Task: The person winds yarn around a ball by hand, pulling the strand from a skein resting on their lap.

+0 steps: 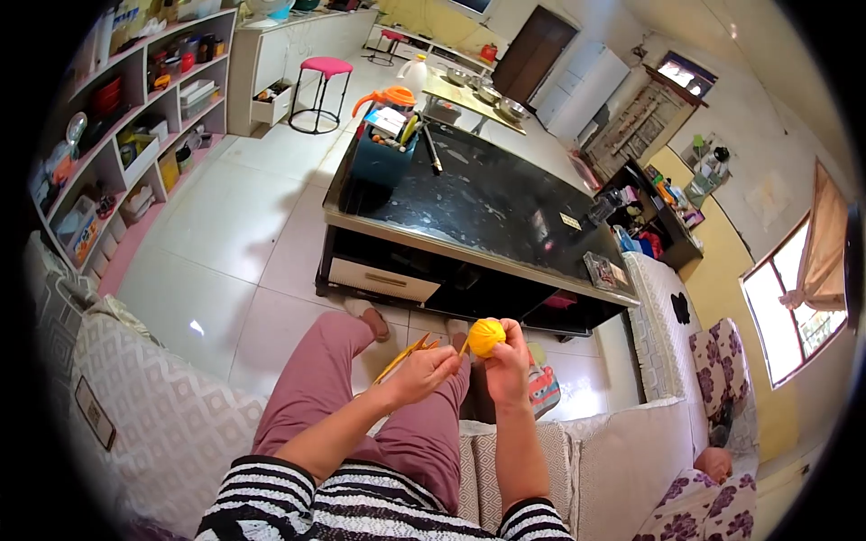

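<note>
My right hand [509, 365] holds a round yellow ball of yarn [487, 337], with fingers wrapped around its right and lower side. To the left of it, my left hand [424, 373] is closed in a pinch. A short yellow strand runs from its fingertips up toward the ball. More yellow strands [397, 362] show behind and beside my left hand, above my lap; where they end is hidden. Both hands are above my knees in mauve trousers [311, 379].
Ahead stands a black-topped low table [487, 189] holding a blue container [383, 158] of small items. A red patterned bag [544, 389] rests by my right leg. I sit on a light sofa [622, 460]. Shelves [144, 117] line the left; a pink stool [327, 68] stands beyond.
</note>
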### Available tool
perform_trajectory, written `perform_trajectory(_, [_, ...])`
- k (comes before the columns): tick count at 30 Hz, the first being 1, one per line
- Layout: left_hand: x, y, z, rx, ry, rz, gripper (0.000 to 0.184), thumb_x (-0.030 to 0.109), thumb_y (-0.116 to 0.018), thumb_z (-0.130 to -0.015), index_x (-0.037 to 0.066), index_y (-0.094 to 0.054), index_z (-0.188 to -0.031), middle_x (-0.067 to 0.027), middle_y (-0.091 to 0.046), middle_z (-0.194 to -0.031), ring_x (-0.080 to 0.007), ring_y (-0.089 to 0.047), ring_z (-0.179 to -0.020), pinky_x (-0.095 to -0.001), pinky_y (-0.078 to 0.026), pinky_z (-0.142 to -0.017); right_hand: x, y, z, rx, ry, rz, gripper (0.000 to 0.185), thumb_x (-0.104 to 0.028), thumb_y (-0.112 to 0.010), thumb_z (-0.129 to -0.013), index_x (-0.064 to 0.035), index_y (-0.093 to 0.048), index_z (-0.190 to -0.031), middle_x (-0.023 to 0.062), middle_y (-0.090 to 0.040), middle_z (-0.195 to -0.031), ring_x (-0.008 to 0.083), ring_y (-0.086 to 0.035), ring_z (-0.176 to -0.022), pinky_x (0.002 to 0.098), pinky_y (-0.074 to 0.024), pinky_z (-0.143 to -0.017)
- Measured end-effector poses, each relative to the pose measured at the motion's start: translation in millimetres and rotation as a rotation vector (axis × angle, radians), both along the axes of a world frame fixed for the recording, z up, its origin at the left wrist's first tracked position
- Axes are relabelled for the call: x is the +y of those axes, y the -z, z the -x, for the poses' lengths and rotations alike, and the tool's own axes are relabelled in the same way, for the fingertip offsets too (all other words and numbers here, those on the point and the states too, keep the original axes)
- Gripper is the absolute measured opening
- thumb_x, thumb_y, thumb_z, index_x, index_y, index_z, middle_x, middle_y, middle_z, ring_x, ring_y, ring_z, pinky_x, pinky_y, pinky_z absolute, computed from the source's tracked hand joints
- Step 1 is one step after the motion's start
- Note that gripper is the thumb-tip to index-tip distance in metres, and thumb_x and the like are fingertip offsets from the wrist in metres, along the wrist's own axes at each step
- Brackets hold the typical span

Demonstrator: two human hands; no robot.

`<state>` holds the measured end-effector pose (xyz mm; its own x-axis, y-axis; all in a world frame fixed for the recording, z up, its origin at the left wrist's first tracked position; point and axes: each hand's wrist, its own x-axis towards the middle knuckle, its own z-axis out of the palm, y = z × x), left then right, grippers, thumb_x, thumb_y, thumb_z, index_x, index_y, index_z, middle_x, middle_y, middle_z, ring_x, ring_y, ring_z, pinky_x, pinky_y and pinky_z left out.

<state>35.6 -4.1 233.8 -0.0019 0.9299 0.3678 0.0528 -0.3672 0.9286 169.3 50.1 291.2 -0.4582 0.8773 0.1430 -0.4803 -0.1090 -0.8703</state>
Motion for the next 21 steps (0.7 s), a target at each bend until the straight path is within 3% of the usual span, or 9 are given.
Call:
perform_trajectory(2, [-5,-4,1,0.055,0.019,-0.035,0.021,0.019,-0.044,-0.084,0.000,-0.047,-0.076,-0.0113,-0.048,-0.063,-0.0217,-0.045,-0.056,-0.0301,-0.037,-0.054,6,14,3,-0.100,0.097,-0.082,0.028,-0.001,-0.054,-0.066,-0.0062,-0.039,-0.089,0.0045,-0.046,-0.091,0.0117,-0.049,-0.082,0.0231,-0.0420,-0.069])
perform_trajectory(4, [-7,-10,4,0.065,0.114,-0.031,0.019,0.018,-0.046,-0.084,0.001,-0.048,-0.076,-0.0103,-0.048,-0.063,-0.0201,-0.045,-0.056,-0.0291,-0.037,-0.054,9,25,1,-0.471,0.151,-0.321,0.028,0.001,-0.056,-0.066,-0.0052,-0.040,-0.088,0.0030,-0.048,-0.086,0.0088,-0.049,-0.076,0.0211,-0.0416,-0.065])
perform_trajectory(8, [-5,-14,14,-0.148,0.008,-0.002,0.018,0.016,-0.047,-0.083,0.000,-0.049,-0.077,-0.0054,-0.048,-0.062,-0.0115,-0.044,-0.058,-0.0251,-0.037,-0.053,-4,33,-10,-0.675,-0.124,-0.153,0.034,-0.002,-0.062,-0.060,-0.0052,-0.041,-0.086,0.0012,-0.047,-0.082,0.0064,-0.047,-0.072,0.0196,-0.0397,-0.064])
perform_trajectory(14, [3,-10,24,-0.134,-0.026,0.041,0.019,0.017,-0.047,-0.083,0.000,-0.049,-0.078,-0.0059,-0.050,-0.063,-0.0136,-0.048,-0.060,-0.0262,-0.038,-0.054,-23,26,-6,-0.461,-0.418,-0.062,0.036,-0.007,-0.065,-0.058,-0.0063,-0.041,-0.085,0.0025,-0.044,-0.090,0.0090,-0.044,-0.081,0.0205,-0.0367,-0.072])
perform_trajectory(16, [9,0,31,0.188,-0.237,0.030,0.021,0.018,-0.045,-0.082,-0.001,-0.050,-0.078,-0.0081,-0.053,-0.069,-0.0215,-0.052,-0.063,-0.0316,-0.041,-0.056,-24,28,-7,-0.414,-0.422,-0.058,0.037,-0.009,-0.065,-0.057,-0.0066,-0.041,-0.085,0.0028,-0.045,-0.090,0.0099,-0.044,-0.080,0.0208,-0.0368,-0.072])
perform_trajectory(17, [10,5,36,0.341,-0.267,0.058,0.023,0.020,-0.043,-0.082,-0.001,-0.052,-0.086,-0.0116,-0.055,-0.085,-0.0276,-0.053,-0.078,-0.0325,-0.042,-0.068,-25,28,-8,-0.352,-0.410,-0.024,0.037,-0.009,-0.065,-0.057,-0.0066,-0.041,-0.085,0.0031,-0.045,-0.091,0.0103,-0.045,-0.080,0.0213,-0.0370,-0.073])
perform_trajectory(18, [12,13,37,0.345,-0.265,0.058,0.023,0.020,-0.043,-0.082,-0.001,-0.052,-0.086,-0.0116,-0.055,-0.085,-0.0276,-0.053,-0.078,-0.0325,-0.042,-0.068,-25,29,-8,-0.289,-0.397,0.010,0.037,-0.010,-0.064,-0.057,-0.0066,-0.041,-0.085,0.0035,-0.045,-0.091,0.0108,-0.045,-0.081,0.0218,-0.0372,-0.073])
perform_trajectory(20, [17,26,37,0.240,-0.332,-0.053,0.028,0.022,-0.039,-0.084,0.000,-0.050,-0.098,-0.0128,-0.051,-0.099,-0.0250,-0.049,-0.094,-0.0289,-0.038,-0.082,-24,28,-7,-0.233,-0.387,0.020,0.037,-0.009,-0.063,-0.057,-0.0062,-0.041,-0.087,0.0050,-0.045,-0.092,0.0134,-0.047,-0.084,0.0236,-0.0386,-0.075])
perform_trajectory(21, [14,19,36,0.045,-0.134,0.008,0.033,0.023,-0.037,-0.086,0.002,-0.046,-0.109,-0.0120,-0.048,-0.106,-0.0198,-0.045,-0.102,-0.0268,-0.032,-0.089,-24,28,-7,-0.184,-0.379,0.034,0.038,-0.008,-0.062,-0.058,-0.0057,-0.041,-0.089,0.0066,-0.046,-0.092,0.0159,-0.048,-0.087,0.0253,-0.0400,-0.076])
